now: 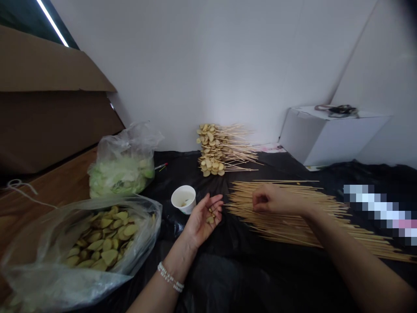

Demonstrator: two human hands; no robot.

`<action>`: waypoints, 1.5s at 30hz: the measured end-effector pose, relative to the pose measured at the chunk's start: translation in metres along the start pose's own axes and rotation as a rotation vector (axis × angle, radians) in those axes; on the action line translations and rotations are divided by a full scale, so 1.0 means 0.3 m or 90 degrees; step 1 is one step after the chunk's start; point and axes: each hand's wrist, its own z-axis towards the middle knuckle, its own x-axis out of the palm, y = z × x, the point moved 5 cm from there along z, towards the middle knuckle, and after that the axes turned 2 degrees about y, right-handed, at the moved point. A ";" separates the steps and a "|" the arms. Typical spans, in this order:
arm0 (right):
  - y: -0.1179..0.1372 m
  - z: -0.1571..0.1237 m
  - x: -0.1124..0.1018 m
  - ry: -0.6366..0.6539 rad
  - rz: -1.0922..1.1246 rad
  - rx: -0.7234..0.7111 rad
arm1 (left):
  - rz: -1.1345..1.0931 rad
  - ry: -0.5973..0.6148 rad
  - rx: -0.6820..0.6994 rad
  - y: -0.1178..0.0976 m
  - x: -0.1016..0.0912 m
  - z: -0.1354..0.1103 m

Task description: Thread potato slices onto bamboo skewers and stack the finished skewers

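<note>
My left hand (204, 219) lies palm up over the black sheet, fingers loosely curled, cupping a few small potato slices (211, 217). A bead bracelet (170, 277) circles that wrist. My right hand (272, 200) rests closed on the pile of bare bamboo skewers (325, 226), fingers pinched at the skewers' left ends; what it grips is hidden. A white paper cup (184, 199) stands just left of my left hand. A stack of finished potato skewers (220, 150) lies by the wall.
A clear bag of potato slices (97, 243) sits at the near left, with a bag of green leaves (122, 171) behind it. Cardboard (48, 108) leans at the left. A white box (329, 132) stands at the back right. Black plastic sheet (247, 269) covers the surface.
</note>
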 end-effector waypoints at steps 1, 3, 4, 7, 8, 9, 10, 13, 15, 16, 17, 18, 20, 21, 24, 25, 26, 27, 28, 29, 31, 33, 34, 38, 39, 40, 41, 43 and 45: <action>0.007 -0.011 0.002 0.042 0.007 0.000 | 0.000 -0.004 0.000 0.001 -0.002 0.001; 0.026 -0.031 0.019 0.115 -0.016 0.015 | -0.001 -0.011 -0.003 0.004 -0.004 0.002; 0.036 -0.037 0.030 0.135 -0.045 0.028 | -0.002 -0.014 -0.005 0.005 -0.005 0.003; 0.061 -0.040 0.064 0.134 -0.152 0.056 | -0.003 -0.016 -0.005 0.005 -0.004 0.003; 0.067 -0.037 0.076 0.127 -0.181 0.055 | -0.004 -0.013 -0.004 0.004 -0.004 0.003; 0.071 -0.034 0.088 0.123 -0.201 0.047 | -0.006 -0.008 -0.003 0.003 -0.003 0.003; 0.074 -0.032 0.100 0.120 -0.214 0.034 | -0.009 0.000 -0.003 0.002 -0.002 0.002; 0.072 -0.028 0.125 0.116 -0.228 -0.001 | -0.026 0.034 -0.010 0.002 0.005 0.000; 0.066 -0.027 0.134 0.113 -0.232 -0.008 | -0.033 0.063 -0.014 0.003 0.010 -0.003; 0.062 -0.026 0.136 0.111 -0.233 -0.011 | -0.034 0.076 -0.014 0.003 0.012 -0.005; 0.060 -0.026 0.138 0.109 -0.233 -0.015 | -0.034 0.087 -0.014 0.003 0.014 -0.007; 0.059 -0.025 0.138 0.107 -0.231 -0.023 | -0.031 0.094 -0.013 0.003 0.015 -0.009; 0.062 -0.026 0.133 0.101 -0.214 -0.043 | -0.025 0.098 -0.010 0.002 0.016 -0.011; 0.065 -0.028 0.127 0.095 -0.198 -0.049 | -0.021 0.096 -0.008 0.001 0.016 -0.012; 0.086 -0.034 0.095 0.057 -0.137 -0.057 | -0.015 0.083 -0.008 -0.003 0.015 -0.012; 0.097 -0.036 0.082 0.030 -0.123 -0.058 | -0.013 0.078 -0.010 -0.003 0.014 -0.010; 0.110 -0.036 0.070 -0.003 -0.111 -0.061 | -0.009 0.075 -0.012 -0.003 0.014 -0.009; 0.123 -0.034 0.062 -0.040 -0.100 -0.066 | -0.002 0.074 -0.012 -0.003 0.013 -0.007; 0.135 -0.031 0.058 -0.078 -0.092 -0.071 | 0.009 0.075 -0.009 -0.003 0.013 -0.006; 0.145 -0.025 0.060 -0.111 -0.088 -0.076 | 0.027 0.077 -0.002 -0.003 0.013 -0.005; 0.156 -0.005 0.085 -0.145 -0.106 -0.082 | 0.084 0.082 0.029 -0.004 0.017 -0.007; 0.153 0.022 0.132 -0.133 -0.180 -0.072 | 0.168 0.086 0.073 -0.007 0.029 -0.016; 0.148 0.035 0.158 -0.116 -0.226 -0.067 | 0.214 0.086 0.097 -0.010 0.039 -0.022; 0.132 0.065 0.226 -0.075 -0.322 -0.077 | 0.349 0.063 0.174 -0.039 0.097 -0.067; 0.129 0.067 0.231 -0.077 -0.328 -0.077 | 0.373 0.054 0.180 -0.051 0.113 -0.082; 0.128 0.067 0.232 -0.081 -0.331 -0.075 | 0.403 0.046 0.183 -0.066 0.129 -0.098; 0.127 0.066 0.232 -0.084 -0.333 -0.073 | 0.447 0.037 0.186 -0.085 0.143 -0.115; 0.128 0.064 0.230 -0.087 -0.330 -0.073 | 0.581 -0.013 0.251 -0.147 0.162 -0.157; 0.131 0.062 0.227 -0.086 -0.331 -0.075 | 0.738 -0.155 0.444 -0.243 0.164 -0.217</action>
